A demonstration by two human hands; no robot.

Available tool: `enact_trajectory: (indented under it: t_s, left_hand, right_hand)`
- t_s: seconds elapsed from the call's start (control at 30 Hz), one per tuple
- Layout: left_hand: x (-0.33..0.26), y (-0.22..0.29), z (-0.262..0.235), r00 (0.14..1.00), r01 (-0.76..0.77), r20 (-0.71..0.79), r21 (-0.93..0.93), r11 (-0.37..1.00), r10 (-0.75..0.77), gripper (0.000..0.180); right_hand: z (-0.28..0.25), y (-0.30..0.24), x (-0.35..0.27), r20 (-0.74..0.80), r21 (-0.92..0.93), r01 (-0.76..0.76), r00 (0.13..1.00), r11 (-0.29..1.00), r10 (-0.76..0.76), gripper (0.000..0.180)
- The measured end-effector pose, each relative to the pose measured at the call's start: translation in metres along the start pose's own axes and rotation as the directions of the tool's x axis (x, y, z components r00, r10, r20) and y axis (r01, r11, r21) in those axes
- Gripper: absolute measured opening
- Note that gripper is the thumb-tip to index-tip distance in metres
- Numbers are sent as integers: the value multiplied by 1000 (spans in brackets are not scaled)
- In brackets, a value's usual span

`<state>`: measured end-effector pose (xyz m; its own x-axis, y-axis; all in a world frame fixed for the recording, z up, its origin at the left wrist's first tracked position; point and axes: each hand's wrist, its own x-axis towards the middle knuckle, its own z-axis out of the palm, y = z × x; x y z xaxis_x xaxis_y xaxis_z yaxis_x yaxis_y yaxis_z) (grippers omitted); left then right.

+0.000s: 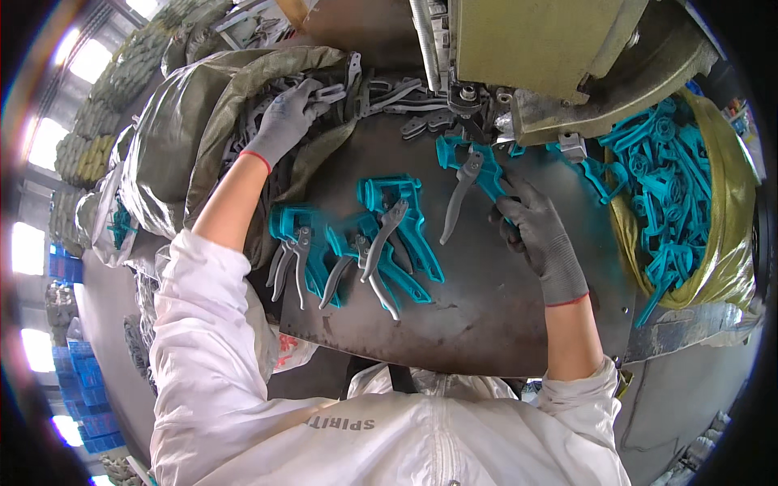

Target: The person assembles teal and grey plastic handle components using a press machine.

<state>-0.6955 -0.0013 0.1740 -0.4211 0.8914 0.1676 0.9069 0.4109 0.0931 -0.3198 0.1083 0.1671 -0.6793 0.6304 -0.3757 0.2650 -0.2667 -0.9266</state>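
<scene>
My left hand, in a grey glove with a red cuff, is at the mouth of an olive sack full of grey metal levers. Its fingers are closed around a grey lever. In a similar glove, my right hand grips the handle of a teal tool body, whose head sits beneath the press. A grey lever hangs from that body. To its left on the metal bench lie several teal bodies with grey levers, among them one tool near the middle and another beside the sack.
A large press overhangs the bench at the back. The olive sack stands at the left. At the right, a yellow-green sack holds many teal bodies. Loose grey levers lie along the back.
</scene>
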Motion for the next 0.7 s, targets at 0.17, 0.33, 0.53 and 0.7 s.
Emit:
enact_trajectory:
  t_s: [0.17,0.33,0.53,0.7]
  left_hand:
    - [-43,69,-24,987,-154,-31,-423,893,156,35]
    - [-61,143,-42,844,-204,231,-696,688,483,32]
    - [-71,201,3,868,173,303,-927,332,393,30]
    - [-85,150,66,903,-234,210,-492,838,375,25]
  right_hand:
    - [-6,13,5,50,4,-8,999,1000,8,61]
    - [-4,23,8,-14,59,-18,1000,998,19,53]
    - [-29,47,30,115,-324,414,910,851,-399,44]
    - [-81,-1,54,-356,49,67,934,997,-45,40]
